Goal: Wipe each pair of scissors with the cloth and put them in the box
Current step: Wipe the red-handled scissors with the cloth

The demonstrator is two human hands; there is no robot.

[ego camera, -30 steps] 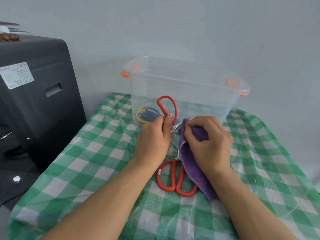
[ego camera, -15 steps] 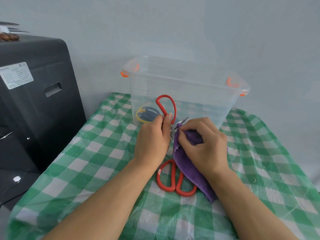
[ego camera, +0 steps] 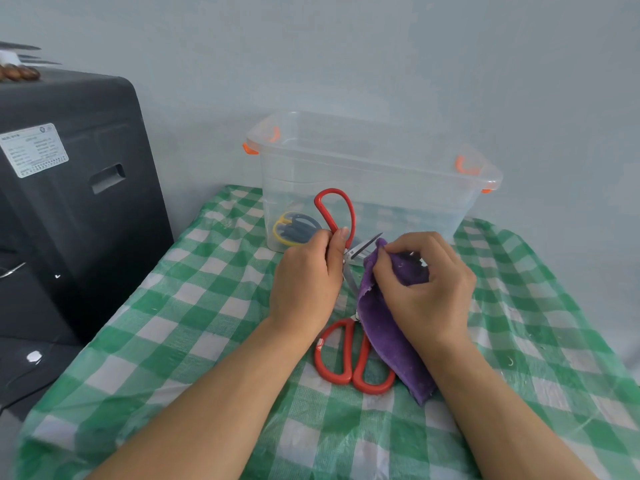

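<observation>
My left hand grips a pair of red-handled scissors by the handle, one red loop sticking up in front of the box. Its steel blades are spread apart, one pointing right and one pointing down. My right hand pinches a purple cloth around the blade pointing right, whose tip shows above the cloth. A second pair of red-handled scissors lies on the table under my hands, its blades hidden by the cloth. The clear plastic box with orange clips stands behind and holds yellow-and-blue scissors.
A green-and-white checked tablecloth covers the table. A black appliance with a white label stands to the left, beside the table's left edge. A pale wall runs close behind the box.
My right hand has slid the cloth to the right along the blade, so more bare steel shows near the pivot. The left hand and the held scissors stay about where they were.
</observation>
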